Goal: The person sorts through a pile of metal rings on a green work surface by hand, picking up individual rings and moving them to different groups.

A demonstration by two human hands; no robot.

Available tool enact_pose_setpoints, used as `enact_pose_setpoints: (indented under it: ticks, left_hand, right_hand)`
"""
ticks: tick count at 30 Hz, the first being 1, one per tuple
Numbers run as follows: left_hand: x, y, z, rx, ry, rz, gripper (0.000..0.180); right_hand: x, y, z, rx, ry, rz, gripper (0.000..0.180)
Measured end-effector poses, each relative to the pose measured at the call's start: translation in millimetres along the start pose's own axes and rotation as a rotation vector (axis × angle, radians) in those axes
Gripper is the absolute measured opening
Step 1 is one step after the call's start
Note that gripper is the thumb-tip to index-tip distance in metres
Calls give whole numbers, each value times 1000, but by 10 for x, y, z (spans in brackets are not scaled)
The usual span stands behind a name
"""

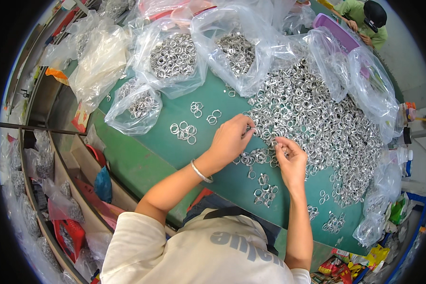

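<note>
Well to the left of the left hand, a small clear plastic bag of silver rings sits open on a green table. Nearer that hand lie a group of loose rings and, just beyond, two smaller clusters. The left hand, below a bangle-wearing wrist, has its fingers bunched narrow at the near-left edge of a large pile of silver rings; whether it grips one cannot be told. Between the hands and nearer the person is another cluster. The right hand is also at the pile's near edge, thumb and forefinger close together, their hold unclear. The pile spreads beyond and rightward of it, toward a crumpled clear bag.
</note>
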State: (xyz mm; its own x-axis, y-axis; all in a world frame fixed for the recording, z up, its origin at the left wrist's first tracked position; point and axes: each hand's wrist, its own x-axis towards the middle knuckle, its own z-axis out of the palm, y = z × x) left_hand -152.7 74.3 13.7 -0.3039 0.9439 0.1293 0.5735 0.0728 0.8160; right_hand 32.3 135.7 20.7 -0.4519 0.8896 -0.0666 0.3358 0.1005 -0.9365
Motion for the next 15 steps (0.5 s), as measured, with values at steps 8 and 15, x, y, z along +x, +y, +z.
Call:
enact_pose_setpoints:
  ticks: [8, 15]
  left_hand:
    - [-56, 33, -110, -1246, -357, -505, 19]
    - [-220, 158, -28, -868, -350, -413, 31]
  right_hand:
    - [-66, -118, -16, 482, -55, 211, 23]
    - [-154, -171, 3, 623, -82, 245, 23]
